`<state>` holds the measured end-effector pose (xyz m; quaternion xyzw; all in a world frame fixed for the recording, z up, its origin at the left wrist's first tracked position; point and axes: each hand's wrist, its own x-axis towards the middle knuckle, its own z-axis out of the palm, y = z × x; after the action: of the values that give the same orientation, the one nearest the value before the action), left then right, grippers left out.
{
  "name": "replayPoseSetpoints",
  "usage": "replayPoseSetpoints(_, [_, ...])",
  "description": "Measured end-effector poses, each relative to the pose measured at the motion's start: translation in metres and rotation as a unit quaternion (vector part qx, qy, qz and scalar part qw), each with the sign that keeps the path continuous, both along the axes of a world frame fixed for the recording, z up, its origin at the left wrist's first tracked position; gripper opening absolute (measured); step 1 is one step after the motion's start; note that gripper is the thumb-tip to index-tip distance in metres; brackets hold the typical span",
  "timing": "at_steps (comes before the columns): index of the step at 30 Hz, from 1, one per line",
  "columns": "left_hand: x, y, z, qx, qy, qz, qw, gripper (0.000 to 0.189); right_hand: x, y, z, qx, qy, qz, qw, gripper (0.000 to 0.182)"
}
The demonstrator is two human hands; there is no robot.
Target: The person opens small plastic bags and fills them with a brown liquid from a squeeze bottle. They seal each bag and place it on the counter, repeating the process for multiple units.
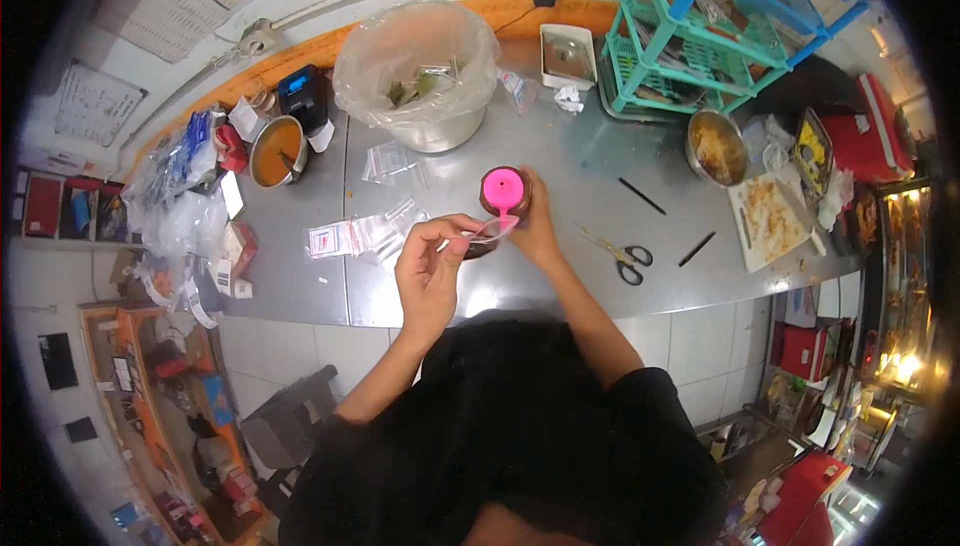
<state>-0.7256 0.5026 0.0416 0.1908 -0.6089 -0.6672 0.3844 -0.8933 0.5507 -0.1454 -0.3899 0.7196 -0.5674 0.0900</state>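
Observation:
My right hand [538,225] is wrapped around the side of a squeeze bottle [525,199] with brown contents and a bright pink lid [502,189]. A pink strip runs from the lid towards me. My left hand [431,268] pinches a small clear plastic bag [491,231] between thumb and fingers, close against the near side of the bottle. The bag overlaps the pink strip; whether they touch, I cannot tell. Something dark shows just below the bag. On the steel table [442,189] to the left lie several small clear plastic packets [360,234].
Behind the bottle stands a large metal pot [442,133] lined with a plastic bag. Scissors [628,257] and two black sticks [642,195] lie to the right, before a cutting board [769,219]. A bowl of orange sauce [276,152] is at left; a teal rack [660,58] stands at back right.

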Motion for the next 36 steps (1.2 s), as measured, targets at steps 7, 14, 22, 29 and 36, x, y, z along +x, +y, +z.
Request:
replayPoseSetpoints(7, [-0.042, 0.045, -0.01, 0.052, -0.014, -0.024, 0.998, 0.016, -0.02, 0.118, 0.143, -0.199, -0.293, 0.158, 0.922, 0.039])
replayPoseSetpoints(14, [-0.087, 0.074, -0.008, -0.056, -0.052, -0.092, 0.993, 0.023, -0.03, 0.137, 0.153, -0.251, -0.234, 0.021, 0.939, 0.012])
replayPoseSetpoints(22, [-0.108, 0.084, -0.007, -0.234, -0.122, -0.069, 0.962, 0.019, -0.065, 0.168, 0.173, -0.122, -0.154, 0.088, 0.977, 0.012])
replayPoseSetpoints(29, [-0.115, 0.085, -0.009, -0.139, -0.213, -0.152, 0.955, 0.053, -0.181, 0.163, 0.182, 0.036, -0.009, 0.064, 0.997, 0.009])
replayPoseSetpoints(36, [-0.017, 0.038, -0.088, -0.125, -0.447, -0.382, 0.799, 0.03, -0.399, 0.126, 0.186, 0.097, 0.302, -0.086, 0.945, 0.013])
